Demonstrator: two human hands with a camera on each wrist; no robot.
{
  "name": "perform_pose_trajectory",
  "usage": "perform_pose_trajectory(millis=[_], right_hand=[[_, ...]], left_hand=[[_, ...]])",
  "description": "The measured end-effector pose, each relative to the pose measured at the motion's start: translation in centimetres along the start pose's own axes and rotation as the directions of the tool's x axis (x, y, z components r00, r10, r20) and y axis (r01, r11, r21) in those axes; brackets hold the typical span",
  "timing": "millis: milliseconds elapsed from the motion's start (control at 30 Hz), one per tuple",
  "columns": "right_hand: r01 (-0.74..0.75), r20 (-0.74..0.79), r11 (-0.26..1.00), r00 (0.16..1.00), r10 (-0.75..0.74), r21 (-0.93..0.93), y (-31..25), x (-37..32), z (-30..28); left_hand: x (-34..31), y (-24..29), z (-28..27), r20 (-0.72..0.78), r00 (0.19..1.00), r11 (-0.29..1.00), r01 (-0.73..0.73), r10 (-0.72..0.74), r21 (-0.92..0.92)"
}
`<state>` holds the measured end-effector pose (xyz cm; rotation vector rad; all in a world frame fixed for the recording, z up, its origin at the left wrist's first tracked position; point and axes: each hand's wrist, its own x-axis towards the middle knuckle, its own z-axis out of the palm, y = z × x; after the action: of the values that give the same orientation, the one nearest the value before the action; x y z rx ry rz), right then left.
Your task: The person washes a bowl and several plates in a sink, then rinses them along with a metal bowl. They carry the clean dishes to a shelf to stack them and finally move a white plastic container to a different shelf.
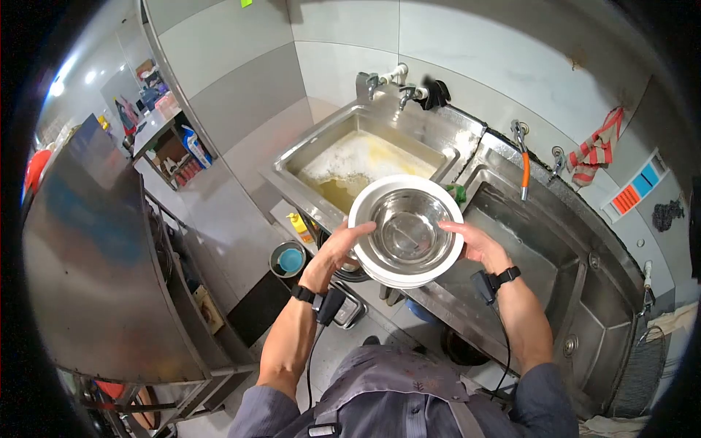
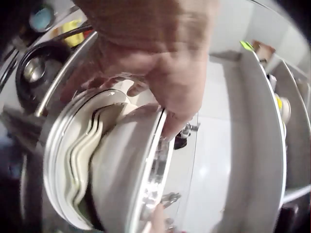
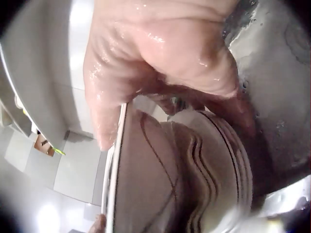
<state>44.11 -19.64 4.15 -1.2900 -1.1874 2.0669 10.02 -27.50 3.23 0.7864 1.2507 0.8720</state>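
In the head view a shiny metal bowl (image 1: 409, 232) sits inside a white bowl (image 1: 385, 191), on top of a stack of dishes held between both hands. My left hand (image 1: 337, 250) grips the stack's left side, thumb over the rim. On the opposite side my right hand (image 1: 478, 245) holds it the same way. Under the white bowl the left wrist view shows wavy-edged dishes (image 2: 83, 155) and round plates (image 2: 54, 170) at the bottom. Wet skin shows on the right hand in the right wrist view, and brown lines mark the white bowl's outside (image 3: 146, 179).
Behind the stack is a sink basin (image 1: 321, 139) with foamy, yellowish water. Another metal basin (image 1: 526, 233) lies to the right, near an orange-ended tap hose (image 1: 526, 171). A bucket (image 1: 288, 259) stands on the floor at left, and a metal cabinet (image 1: 109, 263) farther left.
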Motion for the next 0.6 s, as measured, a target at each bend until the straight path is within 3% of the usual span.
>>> perform_pose_trajectory(millis=[67, 133, 267, 367, 600], right_hand=[[-0.005, 0.018, 1.000, 1.000, 0.005, 0.017, 0.3, 0.8, -0.5], [-0.011, 0.013, 0.999, 1.000, 0.010, 0.052, 0.6, 0.9, -0.5], [-0.022, 0.006, 0.998, 1.000, 0.022, 0.056, -0.4, 0.1, 0.2], [-0.042, 0.034, 0.992, 0.999, 0.038, 0.116, 0.1, 0.7, -0.1], [0.132, -0.129, 0.973, 0.986, -0.108, 0.189, 2.8, 1.7, -0.2]], left_hand=[[0.3, 0.0, -0.2, -0.028, 0.999, 1.000, -0.018, 0.018, -0.017], [1.0, -0.2, -0.8, 0.078, 0.997, 0.996, 0.035, -0.029, -0.079], [2.0, 0.4, -1.3, 0.147, 0.986, 0.985, 0.095, -0.074, -0.141], [1.2, 1.6, -0.3, 0.099, 0.993, 0.993, 0.070, -0.061, -0.092], [0.6, 1.0, 1.5, -0.005, 1.000, 0.978, -0.004, 0.003, -0.211]])
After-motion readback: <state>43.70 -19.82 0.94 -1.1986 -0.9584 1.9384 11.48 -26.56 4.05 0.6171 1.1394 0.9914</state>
